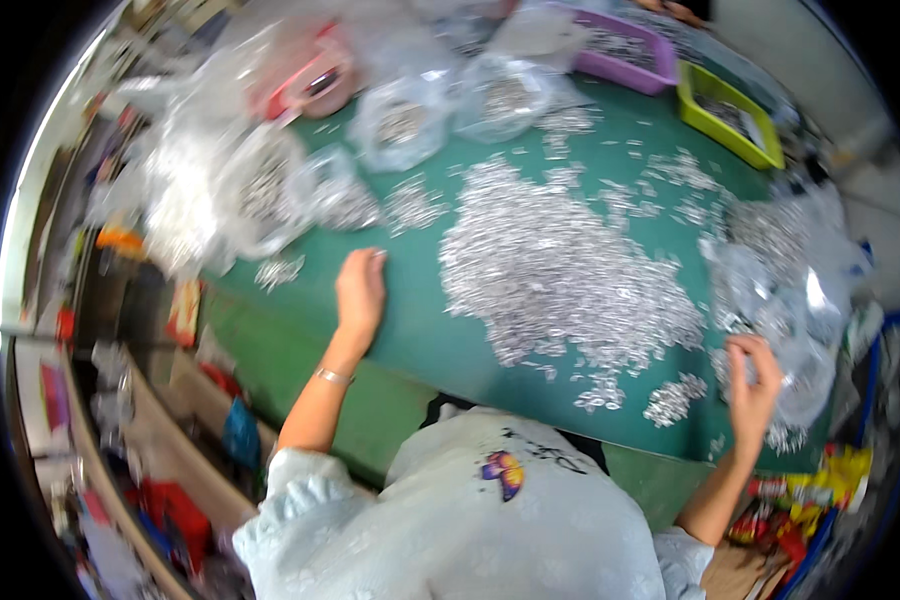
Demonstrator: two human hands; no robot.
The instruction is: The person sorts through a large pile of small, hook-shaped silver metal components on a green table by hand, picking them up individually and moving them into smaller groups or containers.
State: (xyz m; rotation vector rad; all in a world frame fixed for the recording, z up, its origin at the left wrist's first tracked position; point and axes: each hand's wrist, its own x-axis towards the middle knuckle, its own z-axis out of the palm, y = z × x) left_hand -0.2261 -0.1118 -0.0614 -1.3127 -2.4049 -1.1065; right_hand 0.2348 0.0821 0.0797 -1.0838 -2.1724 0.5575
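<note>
A big heap of small silvery metal parts (pixel 560 265) is spread over the green table (pixel 410 310). My left hand (pixel 360 290) lies flat on bare green surface to the left of the heap, fingers together, holding nothing. My right hand (pixel 752 380) is at the table's right edge, fingers curled on a clear plastic bag (pixel 790 300) that holds more silvery parts. A small cluster of parts (pixel 670 400) lies just left of that hand.
Several clear bags of parts (pixel 400 120) crowd the far left and back of the table. A purple tray (pixel 625 50) and a yellow-green tray (pixel 730 115) stand at the back right. A pink container (pixel 310 80) sits at the back left. Clutter fills the floor on both sides.
</note>
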